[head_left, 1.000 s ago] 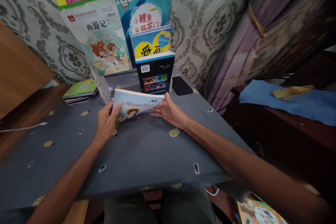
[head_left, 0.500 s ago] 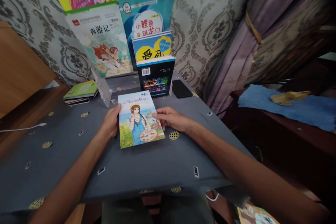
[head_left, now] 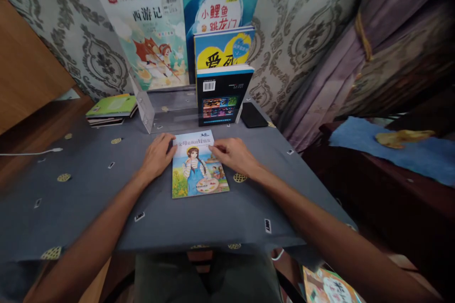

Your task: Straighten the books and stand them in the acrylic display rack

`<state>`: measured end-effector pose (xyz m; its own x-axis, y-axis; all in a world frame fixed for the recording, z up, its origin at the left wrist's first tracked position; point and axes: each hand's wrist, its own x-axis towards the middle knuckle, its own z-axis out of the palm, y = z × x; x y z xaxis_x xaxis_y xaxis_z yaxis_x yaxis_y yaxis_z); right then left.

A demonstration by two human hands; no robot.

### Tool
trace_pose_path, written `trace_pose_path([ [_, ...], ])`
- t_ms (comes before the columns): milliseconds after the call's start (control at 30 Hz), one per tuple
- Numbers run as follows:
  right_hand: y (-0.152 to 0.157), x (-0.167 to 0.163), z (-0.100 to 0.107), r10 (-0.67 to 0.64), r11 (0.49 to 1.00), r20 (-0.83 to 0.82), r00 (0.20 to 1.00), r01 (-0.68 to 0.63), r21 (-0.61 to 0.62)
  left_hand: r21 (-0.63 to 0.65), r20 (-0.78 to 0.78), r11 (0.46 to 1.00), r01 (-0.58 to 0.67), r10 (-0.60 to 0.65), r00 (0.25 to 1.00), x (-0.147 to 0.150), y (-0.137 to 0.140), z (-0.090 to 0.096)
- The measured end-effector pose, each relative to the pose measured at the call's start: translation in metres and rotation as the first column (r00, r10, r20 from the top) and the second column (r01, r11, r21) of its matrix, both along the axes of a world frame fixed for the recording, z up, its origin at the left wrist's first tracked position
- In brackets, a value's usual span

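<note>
A thin picture book (head_left: pixel 199 170) lies face up on the grey cloth of the table, its cover showing a girl in blue overalls with a paint palette. My left hand (head_left: pixel 159 154) is at its upper left edge, the thumb against the side and the fingers near the top corner. At the upper right edge, my right hand (head_left: pixel 232 154) pinches the cover's margin, with its other fingers curled beneath and partly hidden. Beyond the book stands a clear acrylic stand (head_left: pixel 149 111), and a black-backed book (head_left: pixel 223 97) rests upright in it.
Taller books lean behind, including a white-and-green book (head_left: pixel 152 33) and a teal book (head_left: pixel 220 4). A black phone-like slab (head_left: pixel 254 114) lies right of the stand, and a small stack of books (head_left: pixel 112 109) left of it. A white cable (head_left: pixel 50 151) crosses the table's left side.
The picture book has come down from a slightly raised tilt to lie flat on the table. Both hands have stayed at its sides, shifting toward its upper edges. The camera view has tilted down.
</note>
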<state>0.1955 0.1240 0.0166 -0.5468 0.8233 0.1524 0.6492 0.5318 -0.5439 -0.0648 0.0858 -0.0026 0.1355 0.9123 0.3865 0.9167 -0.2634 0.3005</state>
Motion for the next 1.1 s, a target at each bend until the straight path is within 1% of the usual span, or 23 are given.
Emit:
trace_pose_path([
  [67, -0.004, -0.024, -0.003, 0.06, 0.988, 0.023, 0.998, -0.063, 0.142, -0.034, 0.006, 0.999, 0.043, -0.043, 0.999, 0.001, 0.001, -0.007],
  [133, -0.005, -0.051, -0.009, 0.24, 0.943, 0.09, 0.967, -0.254, 0.214, -0.055, 0.042, 0.997, 0.054, -0.051, 0.998, 0.0, 0.003, -0.014],
  [167, -0.003, -0.062, -0.014, 0.303, 0.92, 0.133, 0.944, -0.326, 0.219, -0.055, 0.062, 0.997, 0.059, -0.055, 0.997, -0.001, 0.004, -0.016],
  [200, 0.0, -0.072, -0.018, 0.316, 0.913, 0.158, 0.935, -0.345, 0.217, -0.048, 0.08, 0.997, 0.066, -0.062, 0.995, -0.002, 0.005, -0.018],
  [267, 0.009, -0.082, -0.026, 0.308, 0.918, 0.188, 0.933, -0.343, 0.197, -0.035, 0.098, 0.996, 0.079, -0.076, 0.992, -0.003, 0.007, -0.02],
  [300, 0.014, -0.081, -0.029, 0.285, 0.928, 0.193, 0.939, -0.321, 0.191, -0.033, 0.096, 0.996, 0.08, -0.077, 0.992, -0.004, 0.007, -0.02],
  [367, 0.026, -0.069, -0.034, 0.222, 0.947, 0.195, 0.955, -0.259, 0.189, -0.042, 0.079, 0.996, 0.074, -0.07, 0.994, -0.004, 0.008, -0.019],
  [467, 0.042, -0.036, -0.04, 0.119, 0.967, 0.175, 0.977, -0.154, 0.203, -0.081, 0.022, 0.995, 0.058, -0.057, 0.998, -0.002, 0.007, -0.016],
  [533, 0.049, -0.014, -0.044, 0.129, 0.969, 0.12, 0.984, -0.151, 0.195, -0.099, -0.031, 0.994, 0.05, -0.054, 0.998, -0.002, 0.005, -0.015],
  [633, 0.052, 0.005, -0.048, 0.155, 0.974, 0.072, 0.985, -0.165, 0.155, -0.065, -0.116, 0.997, 0.051, -0.059, 0.992, 0.001, 0.003, -0.013],
  [733, 0.052, 0.008, -0.05, 0.154, 0.977, 0.076, 0.985, -0.163, 0.134, -0.038, -0.19, 0.996, 0.087, -0.092, 0.977, 0.01, 0.001, -0.01],
  [800, 0.053, 0.006, -0.05, 0.159, 0.976, 0.078, 0.984, -0.169, 0.135, -0.083, -0.212, 0.986, 0.147, -0.162, 0.964, 0.022, -0.002, -0.007],
  [867, 0.053, 0.005, -0.049, 0.16, 0.975, 0.079, 0.984, -0.17, 0.141, -0.159, -0.215, 0.956, 0.248, -0.279, 0.936, 0.037, -0.009, -0.003],
  [900, 0.054, 0.005, -0.049, 0.16, 0.975, 0.079, 0.984, -0.17, 0.145, -0.193, -0.213, 0.93, 0.314, -0.352, 0.912, 0.045, -0.014, -0.002],
  [1000, 0.053, 0.005, -0.049, 0.161, 0.974, 0.074, 0.984, -0.17, 0.152, -0.256, -0.206, 0.826, 0.501, -0.553, 0.807, 0.066, -0.034, 0.001],
  [1067, 0.053, 0.005, -0.049, 0.165, 0.973, 0.067, 0.984, -0.173, 0.154, -0.278, -0.203, 0.778, 0.564, -0.621, 0.757, 0.073, -0.048, 0.001],
  [1100, 0.053, 0.005, -0.048, 0.166, 0.972, 0.066, 0.984, -0.175, 0.154, -0.285, -0.203, 0.766, 0.576, -0.636, 0.745, 0.075, -0.053, 0.0],
])
